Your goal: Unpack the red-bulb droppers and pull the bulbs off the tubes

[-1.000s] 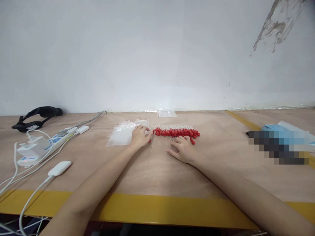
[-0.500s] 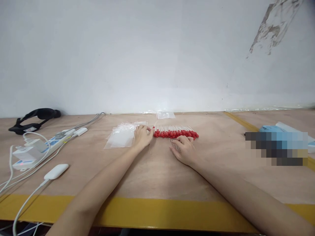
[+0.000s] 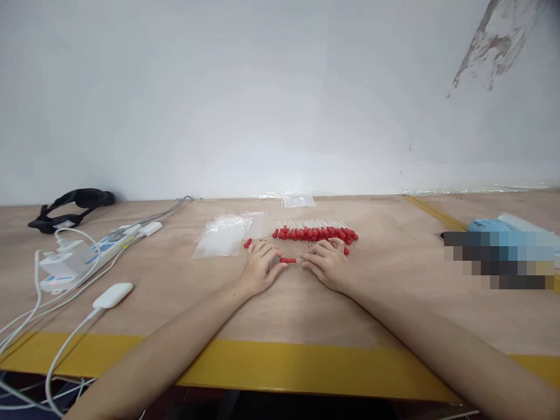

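Both hands [image 3: 261,268] [image 3: 326,264] pinch one red-tipped stick [image 3: 289,261]; clear bags [image 3: 221,237], power strip [image 3: 104,249] lie left.

Legible inscriptions: none. Power strip [image 3: 106,249], white: blue panels on its upper face; any lettering too small to read. Black band [image 3: 83,197], behind and to the left of the power strip: one pale label [image 3: 66,224] with darker marks, wording illegible. Blue package [image 3: 485,224], well to the power strip's right: partly pixelated, any print unreadable.

A pale wall [image 3: 245,105], scarred at far right, was met by a brown table [image 3: 284,321] with a yellow near edge [image 3: 271,367].
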`<state>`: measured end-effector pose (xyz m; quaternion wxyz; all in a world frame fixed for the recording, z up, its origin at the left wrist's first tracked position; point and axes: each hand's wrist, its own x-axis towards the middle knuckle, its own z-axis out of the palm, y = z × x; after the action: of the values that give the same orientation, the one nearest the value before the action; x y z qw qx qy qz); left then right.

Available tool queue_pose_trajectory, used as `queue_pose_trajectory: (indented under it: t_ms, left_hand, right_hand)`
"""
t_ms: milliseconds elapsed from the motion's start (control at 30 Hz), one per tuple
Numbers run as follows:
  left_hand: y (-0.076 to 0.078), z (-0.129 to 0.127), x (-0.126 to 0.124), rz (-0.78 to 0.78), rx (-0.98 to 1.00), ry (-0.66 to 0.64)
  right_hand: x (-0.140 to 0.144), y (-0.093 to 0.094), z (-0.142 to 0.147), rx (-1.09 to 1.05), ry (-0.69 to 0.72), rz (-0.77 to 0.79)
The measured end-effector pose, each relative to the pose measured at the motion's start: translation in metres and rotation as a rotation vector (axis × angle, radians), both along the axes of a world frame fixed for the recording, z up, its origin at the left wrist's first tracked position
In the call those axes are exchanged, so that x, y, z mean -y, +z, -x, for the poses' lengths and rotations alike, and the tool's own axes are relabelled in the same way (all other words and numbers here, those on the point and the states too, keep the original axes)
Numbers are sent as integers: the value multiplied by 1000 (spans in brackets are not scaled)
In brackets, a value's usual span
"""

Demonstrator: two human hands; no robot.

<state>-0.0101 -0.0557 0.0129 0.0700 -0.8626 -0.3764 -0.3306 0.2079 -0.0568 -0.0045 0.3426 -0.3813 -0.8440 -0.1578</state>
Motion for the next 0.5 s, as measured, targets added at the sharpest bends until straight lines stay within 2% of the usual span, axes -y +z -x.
queue_pose_trajectory:
  t_ms: [233,367,500]
  left_hand:
    - [-4,-12,-5,-38,-87,-112]
    - [-4,-16,-7,-21,-187,-101]
    - [-2,-15,-6,33,-213,-107]
  right_hand:
    - [5,0,7,5,38,38]
    - [6,2,6,7,61,72]
    - [6,4,3,54,64,38]
